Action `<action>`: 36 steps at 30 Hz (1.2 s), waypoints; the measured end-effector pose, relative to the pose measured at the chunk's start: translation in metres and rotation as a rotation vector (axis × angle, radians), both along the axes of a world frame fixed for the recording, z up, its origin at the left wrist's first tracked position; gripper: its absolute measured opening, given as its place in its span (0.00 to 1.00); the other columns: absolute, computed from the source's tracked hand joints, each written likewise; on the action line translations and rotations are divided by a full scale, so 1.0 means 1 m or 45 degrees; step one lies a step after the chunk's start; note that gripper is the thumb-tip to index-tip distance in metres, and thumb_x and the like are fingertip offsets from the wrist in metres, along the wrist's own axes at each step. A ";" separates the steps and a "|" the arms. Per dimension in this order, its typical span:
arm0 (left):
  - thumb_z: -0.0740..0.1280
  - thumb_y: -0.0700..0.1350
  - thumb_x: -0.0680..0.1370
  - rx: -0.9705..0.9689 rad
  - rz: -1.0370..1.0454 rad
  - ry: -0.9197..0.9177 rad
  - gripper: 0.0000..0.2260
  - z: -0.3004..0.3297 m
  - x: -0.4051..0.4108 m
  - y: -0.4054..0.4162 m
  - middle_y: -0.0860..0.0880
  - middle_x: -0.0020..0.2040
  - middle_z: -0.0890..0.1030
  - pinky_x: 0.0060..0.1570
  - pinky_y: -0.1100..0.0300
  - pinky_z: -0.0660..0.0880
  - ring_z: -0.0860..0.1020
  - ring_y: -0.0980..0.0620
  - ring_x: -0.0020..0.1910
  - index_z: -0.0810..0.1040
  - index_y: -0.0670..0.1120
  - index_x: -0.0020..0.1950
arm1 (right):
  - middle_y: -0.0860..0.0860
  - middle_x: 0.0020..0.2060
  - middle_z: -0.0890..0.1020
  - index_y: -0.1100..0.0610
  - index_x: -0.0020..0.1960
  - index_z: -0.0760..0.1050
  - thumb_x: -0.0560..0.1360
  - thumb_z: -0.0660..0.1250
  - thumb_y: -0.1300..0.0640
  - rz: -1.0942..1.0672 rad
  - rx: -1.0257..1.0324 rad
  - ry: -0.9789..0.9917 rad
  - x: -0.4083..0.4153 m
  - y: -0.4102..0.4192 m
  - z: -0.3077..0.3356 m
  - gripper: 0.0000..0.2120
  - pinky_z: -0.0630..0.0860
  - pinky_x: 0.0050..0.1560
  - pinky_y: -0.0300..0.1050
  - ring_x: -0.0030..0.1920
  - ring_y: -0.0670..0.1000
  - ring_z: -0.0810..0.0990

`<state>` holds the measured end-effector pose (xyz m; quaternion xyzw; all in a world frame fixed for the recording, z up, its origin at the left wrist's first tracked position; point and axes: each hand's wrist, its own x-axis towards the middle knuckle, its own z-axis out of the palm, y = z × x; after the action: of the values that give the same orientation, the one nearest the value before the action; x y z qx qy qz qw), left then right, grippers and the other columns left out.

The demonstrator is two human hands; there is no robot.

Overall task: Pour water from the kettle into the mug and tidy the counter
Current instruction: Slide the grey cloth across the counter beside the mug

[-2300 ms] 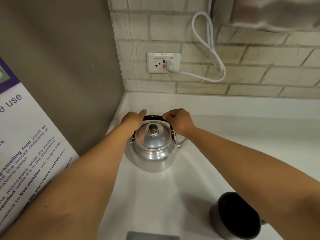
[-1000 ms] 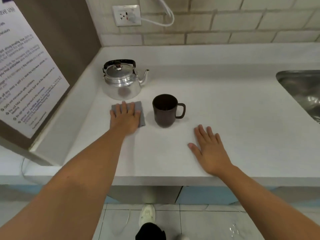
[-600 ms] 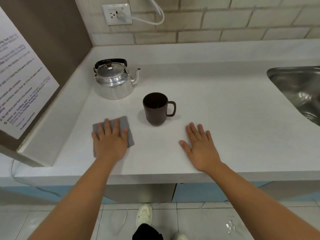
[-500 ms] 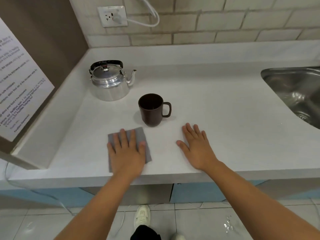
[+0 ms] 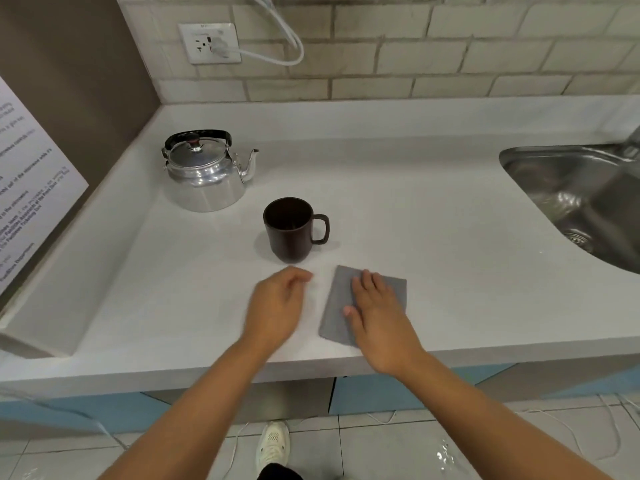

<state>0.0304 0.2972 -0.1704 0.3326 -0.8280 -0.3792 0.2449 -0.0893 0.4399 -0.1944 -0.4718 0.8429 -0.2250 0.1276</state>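
Observation:
A shiny metal kettle [image 5: 204, 174] with a black handle stands upright at the back left of the white counter [image 5: 433, 216], spout pointing right. In front of it, to the right, is a dark brown mug [image 5: 289, 230], handle to the right. A grey cloth [image 5: 334, 306] lies flat near the counter's front edge, just in front of the mug. My right hand [image 5: 377, 313] rests palm down on the cloth, fingers stretched out over it. My left hand [image 5: 277, 306] is blurred, left of the cloth and off it, fingers loosely bent, holding nothing.
A steel sink [image 5: 581, 202] is set into the counter at the right. On the brick wall, a socket [image 5: 209, 43] holds a white plug and cable. A panel with a printed notice [image 5: 31, 188] closes off the left side. Tiled floor and a shoe show below.
The cloth has slid right along the counter's front under my left hand. Now my right hand lies on it and my left hand has come off.

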 end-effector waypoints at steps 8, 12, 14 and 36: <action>0.48 0.56 0.82 -0.409 -0.050 -0.566 0.27 -0.036 0.047 -0.057 0.48 0.79 0.53 0.73 0.57 0.39 0.47 0.52 0.77 0.52 0.45 0.78 | 0.54 0.78 0.42 0.46 0.76 0.39 0.79 0.44 0.41 -0.010 0.275 0.244 -0.086 -0.065 -0.004 0.29 0.38 0.74 0.56 0.76 0.57 0.39; 0.45 0.59 0.81 -0.471 -0.084 -0.609 0.28 -0.042 0.045 -0.059 0.50 0.79 0.50 0.72 0.59 0.37 0.44 0.56 0.76 0.50 0.47 0.78 | 0.52 0.77 0.40 0.49 0.76 0.35 0.80 0.42 0.43 0.128 0.438 0.336 -0.121 -0.111 0.001 0.28 0.40 0.73 0.60 0.75 0.64 0.38; 0.44 0.59 0.81 -0.467 -0.084 -0.617 0.28 -0.043 0.046 -0.060 0.50 0.79 0.49 0.72 0.60 0.36 0.43 0.58 0.75 0.49 0.47 0.78 | 0.50 0.77 0.40 0.48 0.76 0.35 0.80 0.42 0.45 0.206 0.448 0.332 -0.124 -0.122 0.002 0.28 0.40 0.73 0.61 0.75 0.64 0.38; 0.44 0.57 0.82 -0.493 -0.113 -0.750 0.27 -0.035 0.044 -0.054 0.47 0.80 0.49 0.74 0.55 0.40 0.45 0.50 0.78 0.49 0.45 0.78 | 0.47 0.76 0.39 0.41 0.75 0.37 0.80 0.43 0.42 0.247 0.306 0.338 -0.049 0.057 0.005 0.26 0.35 0.75 0.53 0.75 0.51 0.34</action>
<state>0.0748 0.2429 -0.2053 0.3389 -0.9332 -0.1134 0.0375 -0.1384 0.4973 -0.1898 -0.5577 0.8237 -0.0454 0.0918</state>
